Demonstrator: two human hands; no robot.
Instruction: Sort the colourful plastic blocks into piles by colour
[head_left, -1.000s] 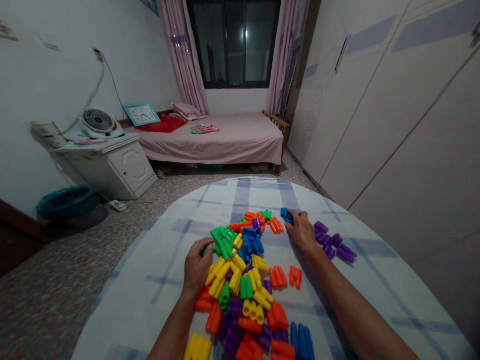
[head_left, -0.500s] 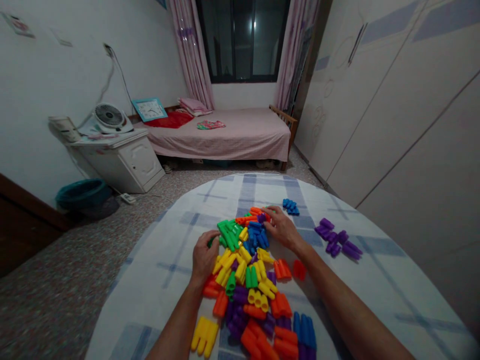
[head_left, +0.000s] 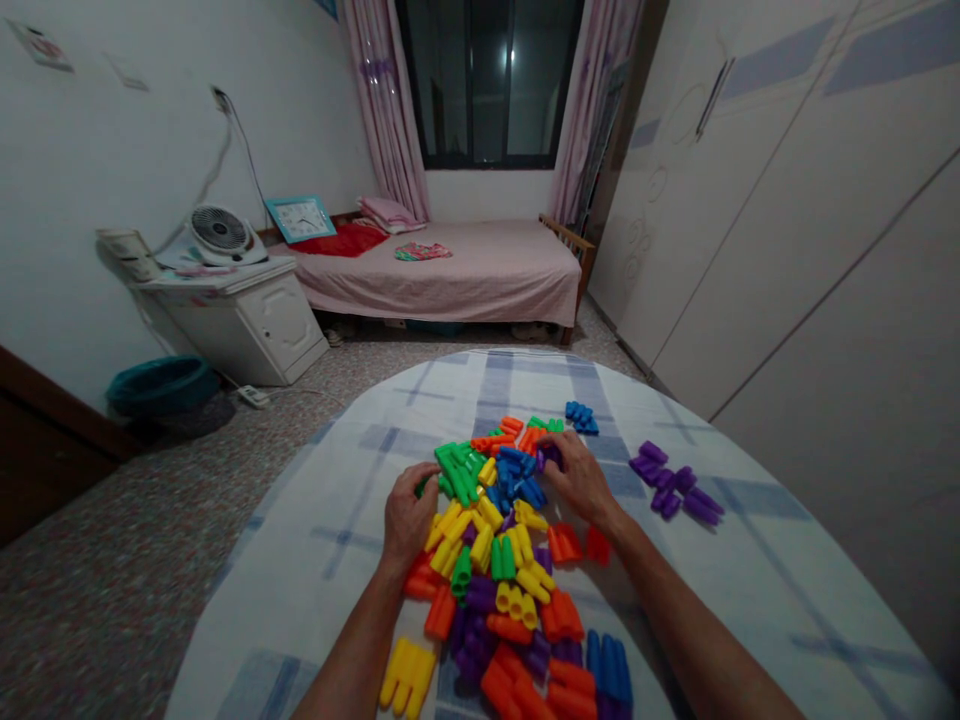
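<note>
A long pile of plastic building blocks (head_left: 480,545), shaped like joined tubes in yellow, green, blue, orange and purple, lies on the table in front of me. My right hand (head_left: 577,480) is at the pile's far right side, with its fingers closed on a purple block (head_left: 550,457) beside the blue blocks (head_left: 516,475). On the left edge of the pile rests my left hand (head_left: 410,515), thumb and fingers curled around a green block (head_left: 423,487), partly hidden. More green blocks (head_left: 461,470) lie right against its fingertips.
Apart from the pile, purple blocks (head_left: 675,482) lie at the right and a small blue group (head_left: 582,417) at the far side. The round table wears a checked cloth (head_left: 330,545). Beyond stand a bed (head_left: 480,270), a cabinet with a fan (head_left: 225,235), a bin (head_left: 165,390) and a wardrobe (head_left: 787,250).
My right hand has drawn back slightly toward me and to the right, taking the purple block away from the orange ones. Green blocks behind it now show. The left hand stays put.
</note>
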